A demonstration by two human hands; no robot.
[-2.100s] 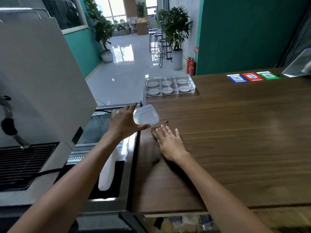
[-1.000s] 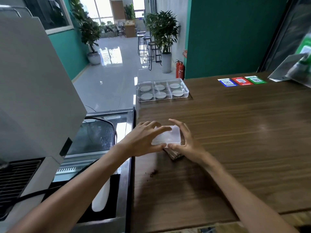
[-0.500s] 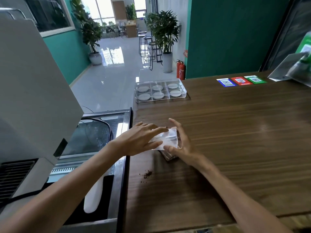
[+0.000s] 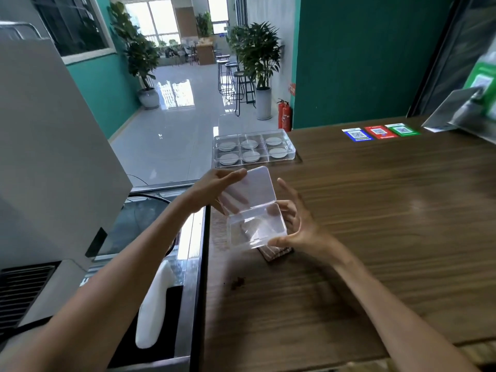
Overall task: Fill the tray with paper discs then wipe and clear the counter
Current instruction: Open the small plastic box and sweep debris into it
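We hold a small clear hinged box (image 4: 252, 210) open above the counter (image 4: 375, 210), near its left edge.

Our left hand (image 4: 214, 190) pinches the raised lid, thumb along its top edge and fingers behind the plastic; our right hand (image 4: 300, 226) cups the shallow base, thumb curled under its near corner, fingers spread along the right side. The box is see-through with rounded corners, and the lid stands tilted back. Beneath it a dark brown cloth (image 4: 273, 252) lies on the wood, and a small brown smear (image 4: 237, 281) sits nearer us. Farther back, at the counter's far edge, the clear six-compartment tray (image 4: 291, 151) holds one pale paper disc (image 4: 251, 156) in each cell.
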